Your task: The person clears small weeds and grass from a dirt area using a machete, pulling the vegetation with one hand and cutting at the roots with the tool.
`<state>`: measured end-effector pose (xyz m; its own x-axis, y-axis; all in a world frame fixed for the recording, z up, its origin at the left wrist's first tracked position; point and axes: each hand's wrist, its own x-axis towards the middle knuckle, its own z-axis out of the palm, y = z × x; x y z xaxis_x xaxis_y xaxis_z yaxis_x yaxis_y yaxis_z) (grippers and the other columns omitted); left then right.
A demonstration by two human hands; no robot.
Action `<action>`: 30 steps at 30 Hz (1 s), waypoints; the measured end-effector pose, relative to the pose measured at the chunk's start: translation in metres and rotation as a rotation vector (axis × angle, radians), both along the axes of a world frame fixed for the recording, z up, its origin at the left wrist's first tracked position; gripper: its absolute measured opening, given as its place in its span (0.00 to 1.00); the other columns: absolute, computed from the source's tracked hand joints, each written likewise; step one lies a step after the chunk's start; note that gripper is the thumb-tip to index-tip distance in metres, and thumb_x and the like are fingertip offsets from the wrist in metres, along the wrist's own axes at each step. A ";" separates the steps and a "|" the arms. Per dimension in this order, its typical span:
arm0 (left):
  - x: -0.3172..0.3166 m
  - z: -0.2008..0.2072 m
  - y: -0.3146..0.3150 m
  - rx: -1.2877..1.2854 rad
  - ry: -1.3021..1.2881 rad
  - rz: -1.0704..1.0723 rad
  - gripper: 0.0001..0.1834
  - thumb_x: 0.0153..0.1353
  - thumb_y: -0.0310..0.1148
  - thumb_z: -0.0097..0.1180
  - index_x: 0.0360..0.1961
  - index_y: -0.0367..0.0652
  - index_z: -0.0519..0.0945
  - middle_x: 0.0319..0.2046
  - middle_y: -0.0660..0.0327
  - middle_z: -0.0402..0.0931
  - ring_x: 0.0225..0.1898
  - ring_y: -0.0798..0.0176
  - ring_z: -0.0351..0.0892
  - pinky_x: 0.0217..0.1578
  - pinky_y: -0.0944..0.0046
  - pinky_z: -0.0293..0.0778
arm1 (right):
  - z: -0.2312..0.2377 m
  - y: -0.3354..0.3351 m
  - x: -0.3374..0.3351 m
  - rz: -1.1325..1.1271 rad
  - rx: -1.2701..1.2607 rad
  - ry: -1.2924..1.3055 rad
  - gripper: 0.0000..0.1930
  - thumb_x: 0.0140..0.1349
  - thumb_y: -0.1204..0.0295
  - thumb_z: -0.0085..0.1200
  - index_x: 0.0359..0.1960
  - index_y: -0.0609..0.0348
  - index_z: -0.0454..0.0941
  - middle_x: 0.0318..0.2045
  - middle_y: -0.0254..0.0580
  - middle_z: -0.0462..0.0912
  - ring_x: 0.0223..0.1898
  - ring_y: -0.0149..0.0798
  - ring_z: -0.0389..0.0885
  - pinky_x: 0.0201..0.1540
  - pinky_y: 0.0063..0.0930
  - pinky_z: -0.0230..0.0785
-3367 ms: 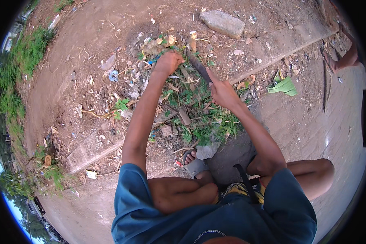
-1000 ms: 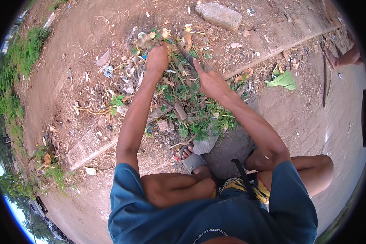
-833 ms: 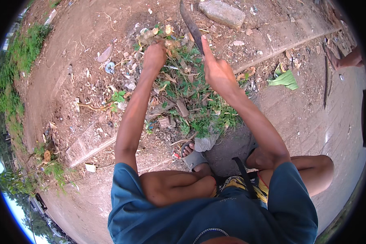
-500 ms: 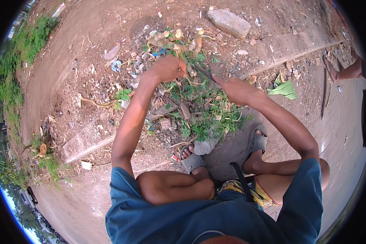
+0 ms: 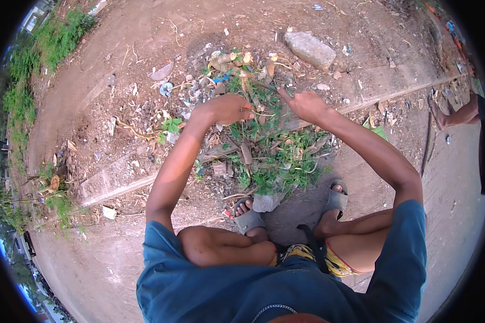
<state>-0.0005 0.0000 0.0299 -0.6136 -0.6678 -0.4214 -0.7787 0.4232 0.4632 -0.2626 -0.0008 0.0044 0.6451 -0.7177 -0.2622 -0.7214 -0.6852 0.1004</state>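
Note:
My left hand (image 5: pixel 229 109) is closed, fingers pinched round a thin green stem (image 5: pixel 264 114) that sticks out to the right. Leafy green twigs (image 5: pixel 248 129) hang and lie just under it. My right hand (image 5: pixel 305 106) grips a knife, its index finger pointing forward along the tool; the handle is hidden in the fist. The dark narrow knife blade (image 5: pixel 265 85) points left and away from me, above the greenery and apart from my left fingers. Cut pale wood stumps (image 5: pixel 237 59) stand just beyond the blade.
A heap of cut greenery (image 5: pixel 285 164) lies before my sandals, beside a grey stone (image 5: pixel 267 202). A large flat rock (image 5: pixel 310 51) sits farther off. A concrete kerb (image 5: pixel 118 185) crosses the ground diagonally. At the right edge is another person's leg (image 5: pixel 461 114). Litter and wood chips surround the stumps.
My right hand has moved forward and left with the knife. My left hand has come a little nearer to me, still pinching the stem. The whole view has shifted slightly.

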 end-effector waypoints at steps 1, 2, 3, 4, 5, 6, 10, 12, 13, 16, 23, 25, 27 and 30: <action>0.006 0.002 0.001 0.003 0.005 0.035 0.22 0.67 0.48 0.50 0.55 0.45 0.77 0.48 0.51 0.80 0.49 0.49 0.79 0.51 0.54 0.73 | -0.006 0.000 0.004 0.030 0.020 0.046 0.29 0.61 0.78 0.42 0.66 0.71 0.57 0.25 0.52 0.83 0.26 0.47 0.84 0.32 0.44 0.78; 0.012 0.004 0.002 0.003 0.015 0.065 0.23 0.67 0.48 0.51 0.56 0.46 0.77 0.49 0.51 0.79 0.49 0.51 0.79 0.51 0.54 0.73 | -0.009 0.004 0.003 0.084 0.035 0.076 0.29 0.62 0.77 0.42 0.66 0.73 0.57 0.25 0.51 0.82 0.26 0.47 0.84 0.32 0.43 0.78; 0.018 0.004 0.004 -0.006 0.033 0.089 0.24 0.67 0.49 0.51 0.57 0.47 0.77 0.50 0.52 0.79 0.50 0.52 0.79 0.52 0.55 0.73 | -0.010 0.010 -0.001 0.122 0.060 0.122 0.29 0.62 0.77 0.42 0.66 0.74 0.56 0.25 0.51 0.82 0.26 0.46 0.84 0.31 0.42 0.78; 0.022 0.005 0.006 0.036 0.039 0.124 0.24 0.67 0.49 0.51 0.57 0.47 0.77 0.51 0.52 0.78 0.52 0.51 0.78 0.53 0.55 0.72 | -0.007 0.016 -0.006 0.155 0.097 0.199 0.29 0.62 0.76 0.42 0.66 0.75 0.56 0.24 0.51 0.82 0.26 0.46 0.84 0.31 0.41 0.78; 0.024 0.006 0.005 0.061 0.051 0.151 0.24 0.66 0.49 0.51 0.57 0.47 0.77 0.52 0.52 0.77 0.53 0.50 0.77 0.55 0.55 0.71 | -0.002 0.018 -0.012 0.202 0.081 0.209 0.29 0.63 0.76 0.42 0.66 0.75 0.56 0.24 0.50 0.82 0.26 0.46 0.84 0.31 0.41 0.78; 0.026 0.007 0.004 0.085 0.062 0.178 0.24 0.66 0.50 0.51 0.56 0.47 0.77 0.54 0.52 0.76 0.55 0.50 0.75 0.56 0.54 0.70 | 0.006 0.020 -0.019 0.242 0.079 0.246 0.29 0.63 0.75 0.42 0.66 0.74 0.57 0.24 0.50 0.82 0.26 0.46 0.84 0.31 0.41 0.78; 0.018 0.014 0.001 -0.074 0.124 0.174 0.23 0.65 0.51 0.52 0.51 0.46 0.81 0.44 0.50 0.81 0.45 0.52 0.81 0.48 0.55 0.73 | 0.040 0.007 -0.035 0.367 0.036 0.351 0.28 0.62 0.75 0.43 0.66 0.71 0.59 0.22 0.47 0.81 0.26 0.46 0.84 0.33 0.42 0.77; 0.014 0.021 0.000 -0.081 0.113 0.187 0.21 0.66 0.50 0.53 0.44 0.43 0.83 0.36 0.52 0.82 0.38 0.54 0.81 0.43 0.55 0.74 | 0.054 0.000 -0.050 0.339 0.091 0.264 0.29 0.62 0.75 0.43 0.66 0.69 0.59 0.23 0.48 0.81 0.26 0.47 0.84 0.33 0.43 0.77; 0.012 0.024 0.000 -0.085 0.118 0.197 0.21 0.66 0.50 0.53 0.40 0.42 0.85 0.32 0.53 0.83 0.34 0.56 0.81 0.40 0.55 0.74 | 0.056 -0.003 -0.056 0.327 0.101 0.208 0.29 0.62 0.75 0.43 0.67 0.68 0.59 0.23 0.48 0.82 0.27 0.48 0.84 0.34 0.43 0.77; 0.012 0.028 0.003 0.034 0.166 0.277 0.23 0.65 0.49 0.56 0.26 0.37 0.81 0.21 0.61 0.75 0.26 0.65 0.73 0.33 0.58 0.69 | 0.042 0.001 -0.066 0.162 0.048 0.123 0.29 0.62 0.75 0.43 0.67 0.67 0.59 0.23 0.48 0.82 0.26 0.49 0.84 0.33 0.43 0.77; 0.010 0.025 0.033 -0.151 0.191 0.242 0.21 0.66 0.34 0.54 0.60 0.52 0.70 0.49 0.57 0.79 0.45 0.60 0.82 0.48 0.56 0.75 | -0.018 0.035 -0.060 0.043 0.254 -0.170 0.34 0.54 0.81 0.43 0.68 0.67 0.56 0.21 0.56 0.80 0.27 0.57 0.82 0.32 0.48 0.76; 0.012 0.026 0.046 0.002 0.166 0.281 0.35 0.67 0.33 0.53 0.72 0.58 0.54 0.59 0.57 0.73 0.52 0.57 0.79 0.54 0.52 0.75 | -0.015 0.044 -0.073 0.110 0.372 -0.102 0.35 0.54 0.82 0.43 0.68 0.62 0.57 0.22 0.56 0.80 0.26 0.57 0.82 0.32 0.48 0.76; 0.011 0.025 0.060 0.039 0.187 0.318 0.33 0.67 0.32 0.52 0.71 0.57 0.55 0.58 0.56 0.74 0.52 0.57 0.79 0.54 0.52 0.75 | -0.008 0.056 -0.082 0.110 0.531 -0.107 0.34 0.58 0.81 0.42 0.69 0.54 0.58 0.22 0.55 0.80 0.22 0.55 0.81 0.32 0.48 0.75; 0.010 0.014 0.081 0.105 0.276 0.403 0.31 0.68 0.32 0.52 0.70 0.55 0.59 0.57 0.55 0.75 0.52 0.56 0.79 0.53 0.54 0.75 | 0.003 0.056 -0.093 -0.177 0.943 -0.412 0.28 0.66 0.76 0.40 0.70 0.54 0.57 0.21 0.51 0.79 0.19 0.47 0.80 0.30 0.44 0.76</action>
<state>0.0093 0.0812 0.0439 -0.4131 -0.8375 -0.3577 -0.7134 0.0535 0.6987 -0.3557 0.0552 0.0072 0.7176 -0.4292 -0.5485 -0.6759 -0.2388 -0.6972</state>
